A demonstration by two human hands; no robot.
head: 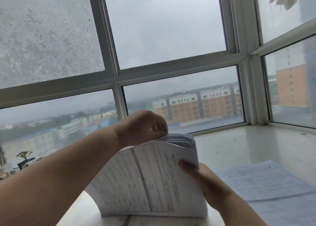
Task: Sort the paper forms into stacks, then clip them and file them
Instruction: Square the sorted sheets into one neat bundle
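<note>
Head view: person stands a thick stack of printed forms (148,179) on its lower edge on the white windowsill (256,145), tilted back toward them. Right hand (203,183) grips the stack's right side, thumb pressed flat on the front sheet, fingers wrapped behind out of sight. Left hand (145,124) is above that grip at the stack's top edge, fingers curled down and pinching the upper corners of the sheets, which bend and fan a little just right of the fingertips. Right of the gripping hand, a separate printed form (266,186) lies flat on the sill, just beside the wrist; cannot tell whether it's one sheet or several. Far left of both hands, a small potted plant (24,154) sits by the window (171,37). No trays, folders or clips in view; the forms are held loose.
</note>
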